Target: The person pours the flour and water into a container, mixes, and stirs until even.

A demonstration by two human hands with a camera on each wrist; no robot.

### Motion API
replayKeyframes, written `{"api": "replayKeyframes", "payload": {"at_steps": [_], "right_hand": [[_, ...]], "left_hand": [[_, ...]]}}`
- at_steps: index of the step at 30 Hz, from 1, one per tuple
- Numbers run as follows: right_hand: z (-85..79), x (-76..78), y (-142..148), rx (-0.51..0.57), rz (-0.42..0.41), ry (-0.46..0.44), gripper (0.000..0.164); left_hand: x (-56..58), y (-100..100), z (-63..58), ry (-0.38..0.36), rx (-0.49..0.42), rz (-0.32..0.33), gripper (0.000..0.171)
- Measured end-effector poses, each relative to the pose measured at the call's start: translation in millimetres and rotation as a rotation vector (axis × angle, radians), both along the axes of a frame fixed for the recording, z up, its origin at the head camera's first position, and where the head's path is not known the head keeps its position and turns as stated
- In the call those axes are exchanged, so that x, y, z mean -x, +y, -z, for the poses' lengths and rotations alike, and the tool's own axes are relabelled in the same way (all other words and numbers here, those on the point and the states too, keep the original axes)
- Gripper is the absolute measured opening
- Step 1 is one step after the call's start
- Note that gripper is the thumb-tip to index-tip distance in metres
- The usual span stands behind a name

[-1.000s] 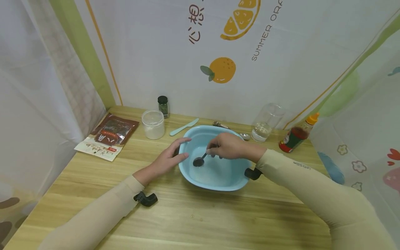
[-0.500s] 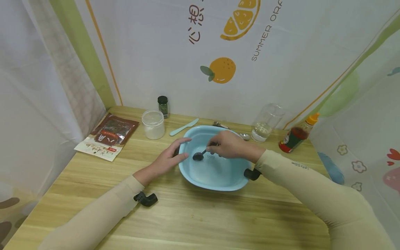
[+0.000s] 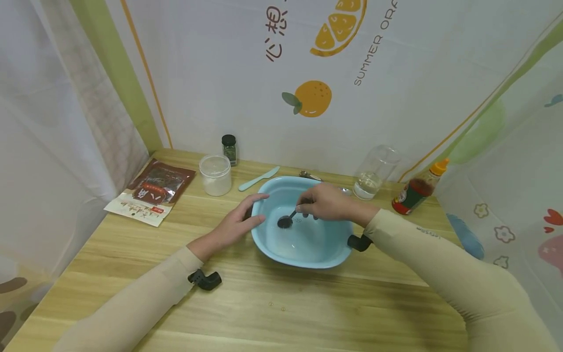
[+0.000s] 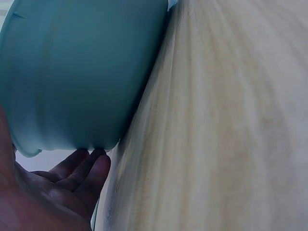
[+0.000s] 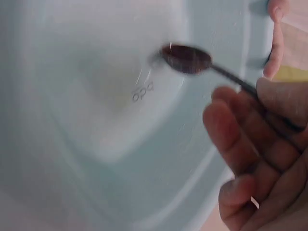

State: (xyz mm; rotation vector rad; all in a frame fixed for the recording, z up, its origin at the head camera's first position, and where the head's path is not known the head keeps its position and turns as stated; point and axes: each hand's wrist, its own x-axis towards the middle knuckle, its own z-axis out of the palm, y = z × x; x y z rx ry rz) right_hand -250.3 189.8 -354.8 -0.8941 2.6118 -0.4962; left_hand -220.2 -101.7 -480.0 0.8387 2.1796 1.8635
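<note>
Dark spoon point(image 3: 285, 222) is sitting inside the blue basin point(image 3: 316, 242), its bowl lying toward the far left of the interior and its handle slanting up to the right. Whether the bowl is touching the basin floor, the pictures are not settling. Beside the bowl, a row of small marks point(image 3: 297, 220) is showing on the floor of the basin.

Right hand point(image 3: 325, 201) is pinching the handle between thumb and fingers, reaching in over the right side of the rim. Left hand point(image 3: 237, 220) is gripping the basin's left wall — thumb lying over the rim, other fingers pressing the outside. The 2 hands are keeping apart, with the spoon bowl standing between them. The basin is resting on the wooden table point(image 3: 211, 322).

At the far left, a brown and cream packet point(image 3: 151, 192) is lying flat. To its right, a clear jar point(image 3: 216, 178) with white contents is standing, and 1 small black-capped jar point(image 3: 229, 150) is standing just behind it. A pale green spreader point(image 3: 259, 179) is lying between the jars and the basin. At the far right, a clear container point(image 3: 367, 186) is standing near a red sauce bottle point(image 3: 413, 193) with an orange cap. Near the front, 2 tiny beads point(image 3: 270, 304) are lying on the wood — their material is too small to tell.
</note>
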Motion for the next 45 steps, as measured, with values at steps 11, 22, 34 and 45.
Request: {"api": "replayKeyframes", "payload": {"at_steps": [11, 22, 34, 45], "right_hand": [[0.2, 6.1, 11.7, -0.006, 0.135, 0.093, 0.022], [-3.7, -0.7, 19.0, -0.003, -0.065, -0.153, 0.019], [-5.2, 10.4, 35.4, -0.14, 0.118, 0.114, 0.024], [-15.2, -1.4, 41.3, -0.122, -0.043, -0.008, 0.016]], "left_hand": [[0.6, 0.6, -1.1, -0.001, 0.007, -0.007, 0.058], [-0.4, 0.9, -1.1, 0.0, 0.009, -0.007, 0.058], [-0.1, 0.6, 0.1, -0.004, 0.015, -0.012, 0.058], [-0.7, -0.4, -0.8, 0.011, 0.047, -0.038, 0.058]]}}
